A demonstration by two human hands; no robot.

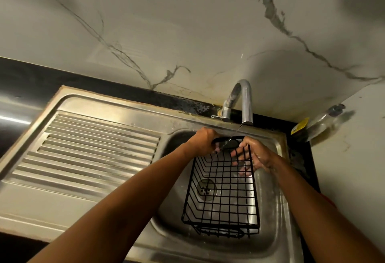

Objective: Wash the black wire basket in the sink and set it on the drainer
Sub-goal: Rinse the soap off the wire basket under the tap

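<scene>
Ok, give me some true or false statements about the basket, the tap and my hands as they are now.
1. The basket is in the sink basin. True.
2. The tap is off. False: a thin stream falls on the basket's top end.
3. The left hand grips the basket's top end. True.
4. The basket lies on the drainer. False: it is in the basin, to the right of the drainer.
5. The right hand holds a sponge. False: it holds only the basket's right side.
</scene>
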